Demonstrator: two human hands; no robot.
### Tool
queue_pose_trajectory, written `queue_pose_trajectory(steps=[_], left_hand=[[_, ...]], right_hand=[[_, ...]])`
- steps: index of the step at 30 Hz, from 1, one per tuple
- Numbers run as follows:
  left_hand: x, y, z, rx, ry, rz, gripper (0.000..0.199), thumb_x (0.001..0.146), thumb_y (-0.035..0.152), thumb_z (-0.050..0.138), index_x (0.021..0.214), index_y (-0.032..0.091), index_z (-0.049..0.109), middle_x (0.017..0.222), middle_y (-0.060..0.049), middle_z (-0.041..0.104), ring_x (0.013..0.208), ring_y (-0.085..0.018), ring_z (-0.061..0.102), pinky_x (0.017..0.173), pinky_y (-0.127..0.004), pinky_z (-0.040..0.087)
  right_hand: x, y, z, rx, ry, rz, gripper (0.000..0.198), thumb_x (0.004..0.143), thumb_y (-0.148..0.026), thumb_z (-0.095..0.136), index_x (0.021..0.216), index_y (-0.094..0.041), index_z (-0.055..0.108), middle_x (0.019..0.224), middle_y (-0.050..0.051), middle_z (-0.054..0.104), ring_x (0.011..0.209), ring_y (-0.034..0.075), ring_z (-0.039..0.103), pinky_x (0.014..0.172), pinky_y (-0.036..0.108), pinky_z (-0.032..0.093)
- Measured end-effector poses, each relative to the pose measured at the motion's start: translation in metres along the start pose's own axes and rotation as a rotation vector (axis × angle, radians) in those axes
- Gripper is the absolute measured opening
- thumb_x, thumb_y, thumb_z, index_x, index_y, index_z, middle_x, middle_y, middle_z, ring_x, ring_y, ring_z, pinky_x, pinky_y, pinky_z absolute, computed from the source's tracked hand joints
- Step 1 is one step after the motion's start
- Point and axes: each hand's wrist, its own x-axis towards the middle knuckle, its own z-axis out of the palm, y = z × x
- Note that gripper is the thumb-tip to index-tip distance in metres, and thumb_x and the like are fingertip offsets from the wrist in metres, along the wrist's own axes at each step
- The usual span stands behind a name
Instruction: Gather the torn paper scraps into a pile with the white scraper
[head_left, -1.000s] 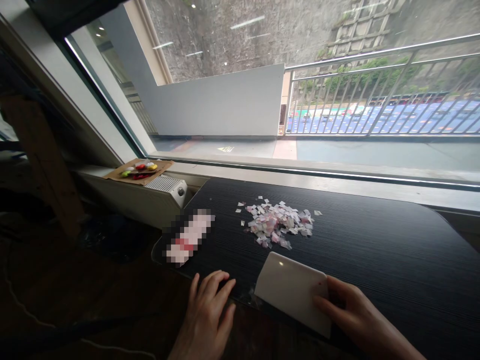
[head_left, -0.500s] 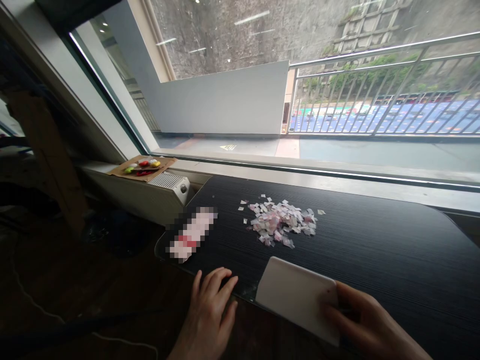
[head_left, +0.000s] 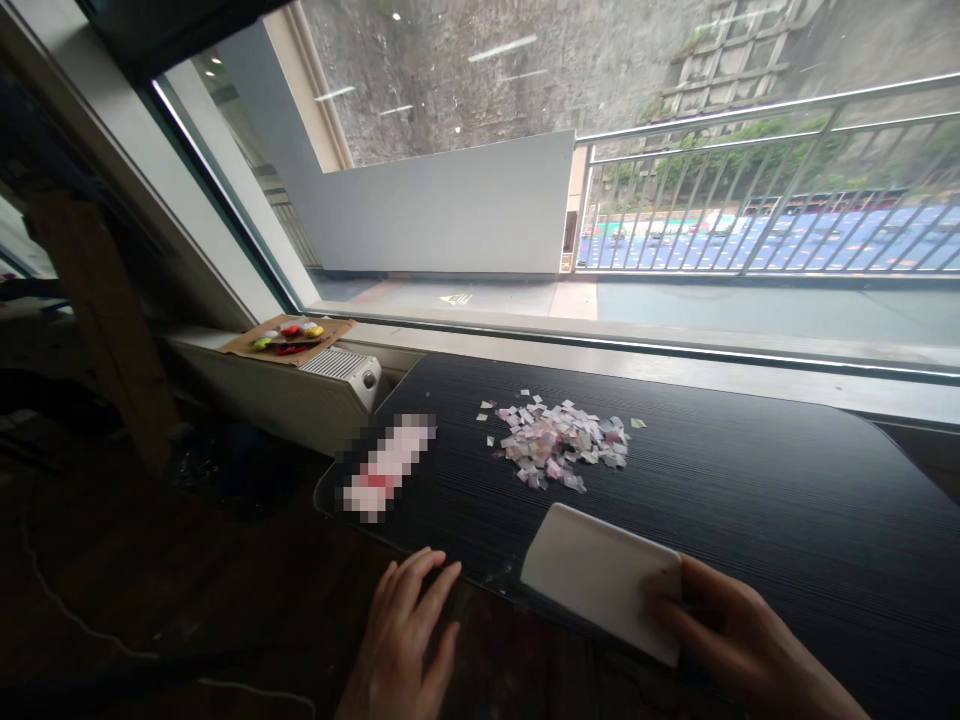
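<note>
My right hand [head_left: 724,620] grips a flat white rectangular plate [head_left: 600,570] by its right end. The plate has rounded corners and a small dark spot near the grip. It is tilted over the front edge of the black tabletop [head_left: 735,480]; whether it touches the top I cannot tell. Beyond it lies a loose heap of small cut paper pieces [head_left: 559,440], white and pinkish, with a few strays around it. My left hand [head_left: 409,620] is by the front edge, holding nothing, fingers stretched forward. A blurred-out pink and red strip [head_left: 386,470] lies at the table's left end.
Left of the table stands a white radiator [head_left: 341,380], with cardboard [head_left: 247,342] and small colourful items on top. A window sill [head_left: 600,350] runs along the back, below large glass. A pale cable [head_left: 67,625] trails over the dark floor.
My left hand has drawn back a little, down and left. The white plate in my right hand has shifted slightly up and to the right. The paper heap looks unchanged.
</note>
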Motion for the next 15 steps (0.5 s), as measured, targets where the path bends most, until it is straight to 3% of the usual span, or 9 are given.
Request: queue_pose_trajectory(steps=[3, 6, 10, 15], left_hand=[[-0.02, -0.008, 0.006, 0.008, 0.081, -0.054, 0.046, 0.081, 0.023, 0.051, 0.127, 0.023, 0.05, 0.116, -0.009, 0.062, 0.106, -0.022, 0.061, 0.084, -0.032, 0.055], [-0.034, -0.014, 0.015, 0.042, 0.141, -0.101, 0.05, 0.081, 0.02, 0.048, 0.131, 0.023, 0.047, 0.106, -0.008, 0.067, 0.094, -0.021, 0.066, 0.073, -0.031, 0.059], [-0.035, -0.014, 0.02, -0.101, 0.024, -0.032, 0.06, 0.08, 0.011, 0.044, 0.137, 0.024, 0.038, 0.112, -0.006, 0.068, 0.097, -0.017, 0.066, 0.079, -0.026, 0.057], [-0.026, -0.013, 0.02, -0.146, 0.03, -0.007, 0.067, 0.074, 0.003, 0.041, 0.138, 0.025, 0.039, 0.105, -0.006, 0.07, 0.092, -0.017, 0.067, 0.079, -0.026, 0.056]], right_hand=[[-0.001, 0.007, 0.002, -0.002, 0.047, -0.02, 0.023, 0.072, -0.038, 0.055, 0.075, -0.018, 0.066, 0.068, 0.003, 0.068, 0.067, 0.021, 0.061, 0.057, 0.026, 0.047], [-0.003, 0.007, 0.006, -0.02, 0.037, -0.061, 0.024, 0.074, -0.038, 0.053, 0.076, -0.017, 0.065, 0.067, 0.002, 0.064, 0.065, 0.019, 0.058, 0.056, 0.025, 0.045], [-0.005, -0.001, 0.011, -0.09, 0.064, -0.156, 0.021, 0.075, -0.035, 0.052, 0.072, -0.017, 0.063, 0.06, -0.001, 0.057, 0.057, 0.014, 0.05, 0.05, 0.022, 0.037], [-0.002, 0.001, 0.013, -0.07, 0.137, -0.22, 0.018, 0.073, -0.031, 0.054, 0.071, -0.015, 0.062, 0.058, -0.002, 0.056, 0.055, 0.012, 0.048, 0.05, 0.022, 0.036]])
